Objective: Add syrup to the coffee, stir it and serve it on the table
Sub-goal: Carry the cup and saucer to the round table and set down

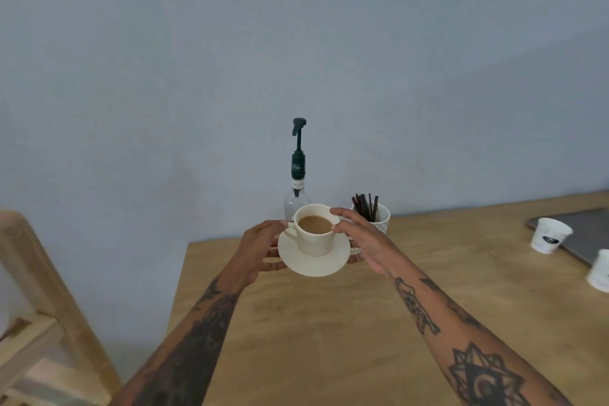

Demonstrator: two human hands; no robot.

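Light wooden tabletop (329,339) with a smooth, faintly grained surface fills the lower view, set against a plain blue-grey wall (197,59). Two tattooed bare forearms reach forward from the near edge. Between them, both hands hold one round cream saucer (313,265) raised above the tabletop. The left hand (260,249) curls its fingers under the saucer's left rim, with the thumb near the cup's handle. The right hand (359,241) has its fingers under the right rim, and its thumb touches the cup's lip. One cream ceramic cup (314,231) stands upright on the saucer, holding milky brown coffee (314,224).

Just behind the cup stands one clear glass syrup bottle (297,181) with a dark green pump top; the cup hides its base. To its right, one white patterned cup (379,219) holds a bundle of dark stirring sticks (365,204), partly hidden by the right hand.

Far right, two white paper cups (548,236) stand by a grey flat object (586,234). At left, a pale wooden frame (43,273) stands beside the tabletop.
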